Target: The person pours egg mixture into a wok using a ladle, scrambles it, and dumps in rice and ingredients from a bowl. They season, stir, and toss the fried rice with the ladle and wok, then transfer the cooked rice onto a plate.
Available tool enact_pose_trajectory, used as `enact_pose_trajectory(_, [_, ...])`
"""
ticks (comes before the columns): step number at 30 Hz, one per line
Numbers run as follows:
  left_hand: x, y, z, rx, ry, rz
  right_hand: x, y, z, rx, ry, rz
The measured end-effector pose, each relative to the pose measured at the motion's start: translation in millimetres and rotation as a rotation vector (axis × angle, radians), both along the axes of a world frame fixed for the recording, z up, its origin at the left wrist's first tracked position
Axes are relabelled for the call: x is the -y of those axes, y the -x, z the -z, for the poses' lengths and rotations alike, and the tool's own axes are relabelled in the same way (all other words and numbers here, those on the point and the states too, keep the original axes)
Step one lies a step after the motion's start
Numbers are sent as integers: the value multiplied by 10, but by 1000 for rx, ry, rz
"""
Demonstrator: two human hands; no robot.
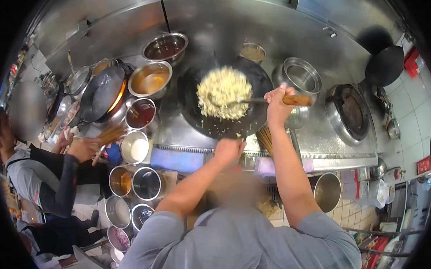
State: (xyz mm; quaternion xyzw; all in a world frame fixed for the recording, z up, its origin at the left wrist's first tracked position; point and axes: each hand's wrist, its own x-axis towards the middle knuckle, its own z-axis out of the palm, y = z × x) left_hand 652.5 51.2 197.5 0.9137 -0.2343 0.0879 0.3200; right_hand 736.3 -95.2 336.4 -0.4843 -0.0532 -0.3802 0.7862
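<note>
My right hand [277,103] is closed around the wooden-handled ladle [255,101], whose metal end reaches into the food. At the near edge of the large black wok [261,84], my left hand [228,151] is closed on its rim or handle; the exact grip is hidden. A heap of fried rice [225,92], pale yellow and white with small chunks, fills the middle of the wok, slightly blurred. Loose grains lie on the dark metal below the heap.
Left of the wok stand bowls of amber liquid [151,79] and dark red liquid [141,113]. A bamboo brush [264,138] is right of my left hand. Farther right are a metal pot [302,75] and another burner [348,113]. A co-worker [38,175] stands left by a second wok [102,92].
</note>
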Motion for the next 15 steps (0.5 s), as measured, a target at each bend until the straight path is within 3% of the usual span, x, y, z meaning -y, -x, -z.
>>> enact_pose_trajectory(2, [-66,494,-39,-190,-111,100,92,175,-116,-22,6,-14])
enact_pose_trajectory(4, [-120,844,-584,-398,-175,171,216,491,-427,-124,71,-37])
enact_pose_trajectory(5, [-144,850,-933,-308,-154,224,238,622,-649,-214,130,-59])
enact_pose_trajectory(7, [-176,386,-1208,-90,-224,227,239,786,-1078,-110,57,-84])
enact_pose_trajectory(9, [-101,-96,-1479,-88,-78,172,80,573,-950,-137,81,-17])
enact_pose_trajectory(10, [-56,-251,-1309,4,-67,173,-16,384,-911,-124,113,48])
enact_pose_trajectory(13, [22,-67,-206,-3,-52,24,-95,-12,-58,-63,73,28])
enact_pose_trajectory(15, [-46,338,-59,-111,-84,86,43,114,-145,-38,52,20])
